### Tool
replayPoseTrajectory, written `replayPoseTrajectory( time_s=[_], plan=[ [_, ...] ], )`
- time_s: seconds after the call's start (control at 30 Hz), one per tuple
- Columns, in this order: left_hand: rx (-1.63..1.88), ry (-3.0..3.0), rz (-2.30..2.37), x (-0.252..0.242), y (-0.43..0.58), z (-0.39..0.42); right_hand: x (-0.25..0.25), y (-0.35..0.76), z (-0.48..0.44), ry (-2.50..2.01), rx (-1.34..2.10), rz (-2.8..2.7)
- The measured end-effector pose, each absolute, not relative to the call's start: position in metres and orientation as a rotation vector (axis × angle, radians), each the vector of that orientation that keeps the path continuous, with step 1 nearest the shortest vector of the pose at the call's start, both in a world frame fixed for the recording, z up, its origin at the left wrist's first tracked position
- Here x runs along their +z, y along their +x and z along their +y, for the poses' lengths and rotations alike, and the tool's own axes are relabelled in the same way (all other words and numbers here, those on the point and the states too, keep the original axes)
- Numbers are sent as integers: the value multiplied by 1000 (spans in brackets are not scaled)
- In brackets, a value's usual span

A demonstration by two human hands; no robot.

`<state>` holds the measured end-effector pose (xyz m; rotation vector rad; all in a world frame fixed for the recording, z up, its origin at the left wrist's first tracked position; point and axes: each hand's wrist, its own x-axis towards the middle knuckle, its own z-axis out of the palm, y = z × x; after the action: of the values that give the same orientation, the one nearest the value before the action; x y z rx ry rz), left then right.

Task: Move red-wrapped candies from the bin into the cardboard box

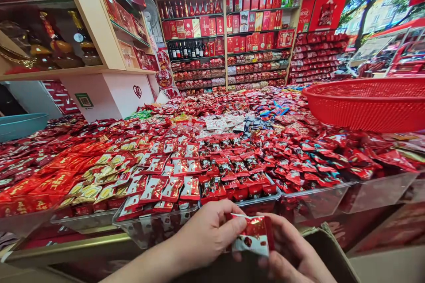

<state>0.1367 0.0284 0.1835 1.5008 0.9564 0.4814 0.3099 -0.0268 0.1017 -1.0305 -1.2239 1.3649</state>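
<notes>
A small red and white candy packet is held low in front of me, over an open cardboard box. My left hand pinches its left side, the thumb lying across the printed front. On the right edge, the fingers and thumb of my right hand close around the packet. Just beyond my hands, a clear plastic bin is piled with matching red and white packets. To its right lie red and dark packets in another bin.
A red plastic basket sits on the packets at the right. A teal basin stands at far left. Shelves of bottles and boxes line the back wall, and a white pillar rises at left.
</notes>
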Motion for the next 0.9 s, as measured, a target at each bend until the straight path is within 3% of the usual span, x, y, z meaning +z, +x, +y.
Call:
replayPoseTrajectory(
  time_s=[0.27,0.67,0.9],
  plan=[
    [711,1372,1029,170,141,23,117,292,-16,-928,1366,-1142],
    [719,1271,997,167,142,6,105,297,-20,-952,1354,-1049],
    [672,2115,1661,219,84,83,104,298,-26,-1015,1478,-1167]
  ],
)
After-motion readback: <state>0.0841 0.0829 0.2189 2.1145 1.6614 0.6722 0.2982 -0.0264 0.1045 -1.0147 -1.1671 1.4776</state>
